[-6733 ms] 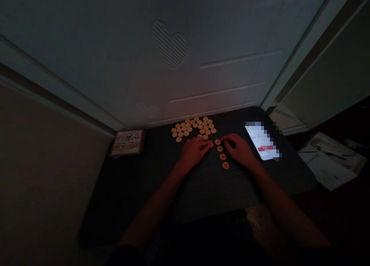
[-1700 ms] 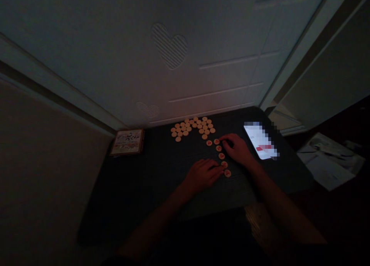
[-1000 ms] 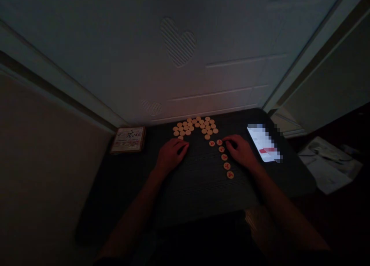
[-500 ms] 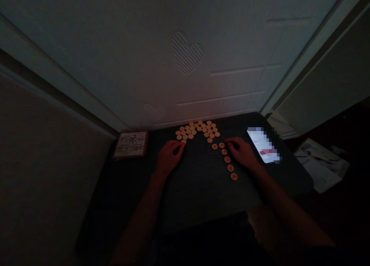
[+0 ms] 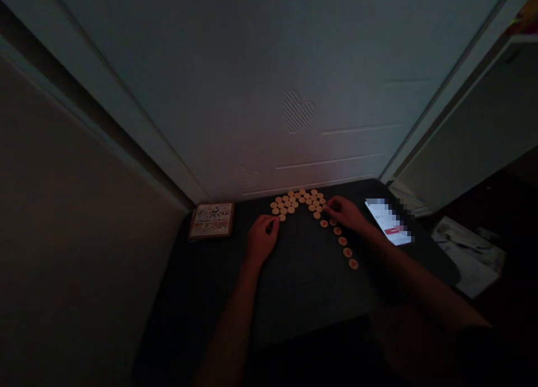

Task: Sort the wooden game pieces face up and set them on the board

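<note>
Several round pale game pieces (image 5: 296, 202) lie face down in a cluster at the back of a dark table (image 5: 302, 291). A curved row of red-marked pieces (image 5: 342, 241) runs from the cluster toward me. My left hand (image 5: 261, 240) rests at the cluster's left end, its fingers curled round an end piece (image 5: 279, 219). My right hand (image 5: 348, 214) lies flat at the top of the row, fingertips stretched onto the pieces at the cluster's right end. The light is very dim.
A small square printed box (image 5: 210, 220) sits at the table's back left. A lit phone (image 5: 389, 221) lies just right of my right hand. Papers (image 5: 468, 255) lie on the floor at the right. A white panelled door (image 5: 294, 123) stands right behind the table.
My left hand left the near end of the red row and went to the cluster's left end, where it now curls on a piece. My right hand edged toward the cluster. The camera tilted.
</note>
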Motion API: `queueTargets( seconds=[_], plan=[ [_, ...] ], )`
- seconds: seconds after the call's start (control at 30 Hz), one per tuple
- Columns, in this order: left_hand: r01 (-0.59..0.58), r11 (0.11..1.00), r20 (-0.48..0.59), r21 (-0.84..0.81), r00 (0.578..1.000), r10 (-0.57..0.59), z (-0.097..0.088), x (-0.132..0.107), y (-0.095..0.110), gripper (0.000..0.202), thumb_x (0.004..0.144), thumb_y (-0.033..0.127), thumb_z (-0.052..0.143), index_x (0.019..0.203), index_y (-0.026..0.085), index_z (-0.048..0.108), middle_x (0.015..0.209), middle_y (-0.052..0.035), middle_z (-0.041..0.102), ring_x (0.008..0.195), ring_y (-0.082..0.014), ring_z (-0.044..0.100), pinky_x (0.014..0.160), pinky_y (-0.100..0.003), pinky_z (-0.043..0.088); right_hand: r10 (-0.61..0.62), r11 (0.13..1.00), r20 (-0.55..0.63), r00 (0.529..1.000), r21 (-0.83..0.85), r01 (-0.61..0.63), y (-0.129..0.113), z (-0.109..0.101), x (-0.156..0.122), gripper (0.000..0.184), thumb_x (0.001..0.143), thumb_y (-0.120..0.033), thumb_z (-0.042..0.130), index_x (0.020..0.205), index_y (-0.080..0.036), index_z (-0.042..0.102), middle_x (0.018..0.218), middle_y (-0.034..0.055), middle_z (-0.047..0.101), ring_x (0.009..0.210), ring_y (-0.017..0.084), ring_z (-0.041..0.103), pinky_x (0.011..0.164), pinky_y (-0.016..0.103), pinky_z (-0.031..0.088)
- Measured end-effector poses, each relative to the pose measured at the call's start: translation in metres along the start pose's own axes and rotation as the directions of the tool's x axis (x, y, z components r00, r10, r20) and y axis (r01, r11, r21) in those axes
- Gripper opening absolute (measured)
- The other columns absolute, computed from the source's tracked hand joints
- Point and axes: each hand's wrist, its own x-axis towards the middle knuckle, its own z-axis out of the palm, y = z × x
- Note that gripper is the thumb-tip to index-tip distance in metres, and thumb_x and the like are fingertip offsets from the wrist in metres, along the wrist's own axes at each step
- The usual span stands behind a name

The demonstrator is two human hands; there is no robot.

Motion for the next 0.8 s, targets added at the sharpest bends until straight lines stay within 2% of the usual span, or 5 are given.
queueTargets(
  seconds=[0.2, 0.3, 0.43, 0.63, 0.8],
  plan=[
    [0.015, 1.000, -0.025, -0.003, 1.000, -0.015, 0.001, -0.001, -0.002, 0.020, 0.099, 0.033, 0.056, 0.099, 0.021, 0.072, 0.095, -0.0039, 0.072, 0.076, -0.0151, 0.066, 0.076, -0.030, 0.055, -0.017, 1.000, 0.021, 1.000, -0.021, 0.018, 0.006, 0.003, 0.004, 0.025, 0.087, -0.043, 0.069, 0.096, -0.021, 0.072, 0.093, 0.0038, 0.073, 0.079, 0.017, 0.068, 0.072, 0.031, 0.054],
    [0.018, 1.000, -0.014, 0.009, 1.000, -0.018, 0.002, -0.002, -0.003, 0.020, 0.099, 0.033, 0.056, 0.100, 0.021, 0.072, 0.098, -0.0048, 0.071, 0.082, -0.0165, 0.066, 0.079, -0.031, 0.055, -0.032, 0.999, 0.007, 0.999, -0.040, 0.032, 0.008, 0.000, 0.005, 0.025, 0.088, -0.042, 0.067, 0.100, -0.021, 0.071, 0.091, 0.0034, 0.073, 0.076, 0.017, 0.069, 0.070, 0.030, 0.055],
    [-0.006, 0.999, -0.036, 0.051, 0.999, 0.008, 0.003, -0.001, -0.004, 0.017, 0.098, 0.030, 0.057, 0.105, 0.021, 0.071, 0.103, -0.0073, 0.071, 0.096, -0.0216, 0.065, 0.088, -0.038, 0.054, -0.100, 0.991, -0.049, 0.994, -0.091, 0.095, -0.004, 0.003, 0.009, 0.028, 0.091, -0.038, 0.062, 0.110, -0.019, 0.070, 0.105, 0.0089, 0.073, 0.093, 0.022, 0.069, 0.086, 0.039, 0.056],
    [-0.018, 0.989, -0.065, 0.150, 0.997, 0.028, 0.004, -0.001, -0.003, 0.017, 0.095, 0.026, 0.060, 0.109, 0.022, 0.070, 0.108, -0.0099, 0.066, 0.104, -0.0266, 0.060, 0.094, -0.044, 0.051, -0.346, 0.929, 0.089, 0.934, -0.108, 0.355, -0.045, 0.040, 0.022, 0.042, 0.087, -0.028, 0.065, 0.129, -0.023, 0.066, 0.135, 0.0094, 0.066, 0.129, 0.026, 0.058, 0.112, 0.045, 0.044],
    [-0.041, 0.972, -0.010, 0.230, 0.999, 0.044, 0.002, -0.005, 0.002, 0.016, 0.097, 0.025, 0.057, 0.107, 0.021, 0.069, 0.113, -0.0111, 0.064, 0.107, -0.0268, 0.059, 0.095, -0.044, 0.049, -0.377, 0.903, 0.139, 0.916, -0.164, 0.397, -0.060, 0.064, 0.046, 0.045, 0.088, -0.021, 0.059, 0.133, -0.019, 0.062, 0.144, 0.0125, 0.060, 0.136, 0.026, 0.053, 0.116, 0.047, 0.040]
  ],
)
